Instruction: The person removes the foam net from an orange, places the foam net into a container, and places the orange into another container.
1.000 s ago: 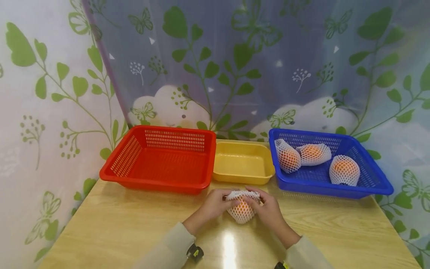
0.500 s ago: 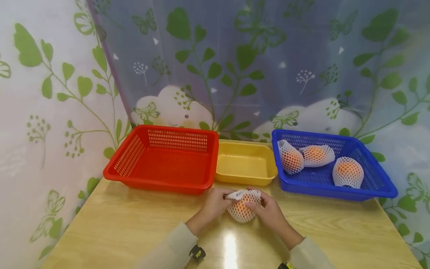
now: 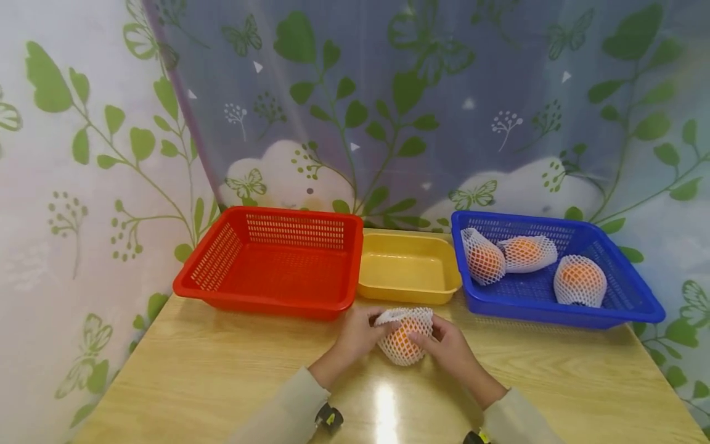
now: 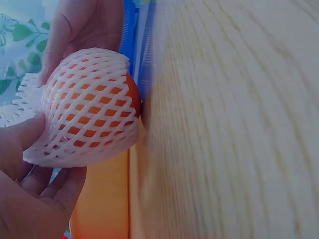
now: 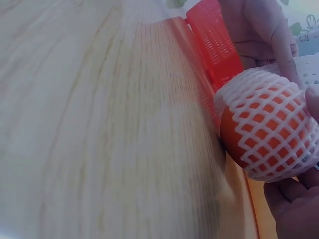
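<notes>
An orange fruit in a white foam net point(image 3: 403, 343) is held between both hands just in front of the yellow tray. On its left side the left hand point(image 3: 357, 336) grips the net, thumb on top. The right hand point(image 3: 450, 350) holds the right side, its thumb on the netted front. In the left wrist view, bare orange skin shows at the lower end of the netted fruit point(image 4: 94, 112), and the left hand point(image 4: 37, 181) has fingers beneath it. The right wrist view shows the fruit point(image 5: 271, 129) with the right hand point(image 5: 299, 206) at its side.
A red basket point(image 3: 266, 303) stands at the back left, a yellow tray point(image 3: 407, 293) in the middle. The blue basket point(image 3: 560, 314) at the back right holds three netted fruits point(image 3: 579, 280). A patterned curtain hangs behind the wooden table point(image 3: 222, 370).
The net's upper edge has shifted and spread a little between the fingers, and the fruit has turned slightly. Both hands keep hold of it. The head view has moved slightly.
</notes>
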A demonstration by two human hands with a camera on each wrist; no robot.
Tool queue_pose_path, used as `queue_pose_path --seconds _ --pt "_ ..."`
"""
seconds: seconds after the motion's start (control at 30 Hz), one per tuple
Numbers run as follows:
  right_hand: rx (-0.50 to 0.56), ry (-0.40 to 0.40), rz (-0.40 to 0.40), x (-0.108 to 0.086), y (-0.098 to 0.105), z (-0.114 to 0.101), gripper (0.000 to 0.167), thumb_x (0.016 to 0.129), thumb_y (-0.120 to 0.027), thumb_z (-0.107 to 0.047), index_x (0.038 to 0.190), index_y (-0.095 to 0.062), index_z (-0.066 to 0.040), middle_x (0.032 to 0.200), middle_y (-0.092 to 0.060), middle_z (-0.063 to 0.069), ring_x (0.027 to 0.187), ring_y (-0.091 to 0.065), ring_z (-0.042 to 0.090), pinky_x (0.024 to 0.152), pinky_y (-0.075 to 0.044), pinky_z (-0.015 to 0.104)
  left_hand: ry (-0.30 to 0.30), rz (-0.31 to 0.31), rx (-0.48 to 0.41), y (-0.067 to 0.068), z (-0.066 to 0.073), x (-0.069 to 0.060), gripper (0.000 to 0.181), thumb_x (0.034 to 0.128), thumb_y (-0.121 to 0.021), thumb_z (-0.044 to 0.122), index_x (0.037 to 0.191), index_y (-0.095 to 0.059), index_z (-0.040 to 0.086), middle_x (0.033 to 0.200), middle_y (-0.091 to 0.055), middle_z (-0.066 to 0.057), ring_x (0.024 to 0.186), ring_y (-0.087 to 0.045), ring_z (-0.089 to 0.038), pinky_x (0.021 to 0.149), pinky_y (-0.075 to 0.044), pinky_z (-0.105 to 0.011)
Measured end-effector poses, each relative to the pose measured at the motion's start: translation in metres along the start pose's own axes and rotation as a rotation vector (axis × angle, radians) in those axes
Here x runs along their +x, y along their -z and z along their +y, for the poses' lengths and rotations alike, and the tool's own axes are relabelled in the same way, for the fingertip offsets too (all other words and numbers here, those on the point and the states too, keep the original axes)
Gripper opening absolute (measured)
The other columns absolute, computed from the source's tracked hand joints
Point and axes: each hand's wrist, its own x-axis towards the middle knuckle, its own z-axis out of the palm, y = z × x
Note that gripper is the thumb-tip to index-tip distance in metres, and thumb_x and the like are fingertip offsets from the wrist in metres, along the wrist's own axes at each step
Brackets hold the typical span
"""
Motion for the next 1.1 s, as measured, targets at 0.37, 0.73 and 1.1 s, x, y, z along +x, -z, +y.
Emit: queue_pose_path --seconds 0.37,0.73,1.1 --pt "0.008 -0.045 0.055 -0.003 0.003 0.002 0.029 0.088 -0.072 -0.012 0.112 -0.068 0.005 0.107 -0.070 0.016 0.092 -0.064 0.007 0.080 -0.053 0.023 0.023 -0.155 -0.023 0.000 0.003 -0.001 0.043 0.0844 -0.077 0.027 0.121 -0.066 0.009 0.111 -0.070 -0.002 0.098 -0.063 -0.013 0.085 -0.054 -0.029" --pt "0.046 -0.035 0.163 -0.004 -0.003 -0.005 0.027 0.086 -0.073 -0.007 0.109 -0.070 0.006 0.096 -0.072 0.016 0.073 -0.064 0.006 0.063 -0.055 0.023 0.030 -0.235 -0.049 0.002 -0.003 0.001 0.036 0.0843 -0.077 0.025 0.114 -0.067 0.008 0.101 -0.070 0.001 0.087 -0.060 -0.008 0.079 -0.053 -0.025" --pt "-0.034 0.000 0.183 0.001 -0.006 -0.004 0.022 0.086 -0.073 -0.009 0.104 -0.073 0.003 0.091 -0.073 0.013 0.072 -0.061 0.005 0.061 -0.052 0.021 0.014 -0.256 -0.068 0.006 -0.006 0.000 0.034 0.0835 -0.077 0.025 0.112 -0.067 0.009 0.096 -0.069 0.004 0.082 -0.060 -0.006 0.076 -0.052 -0.023"
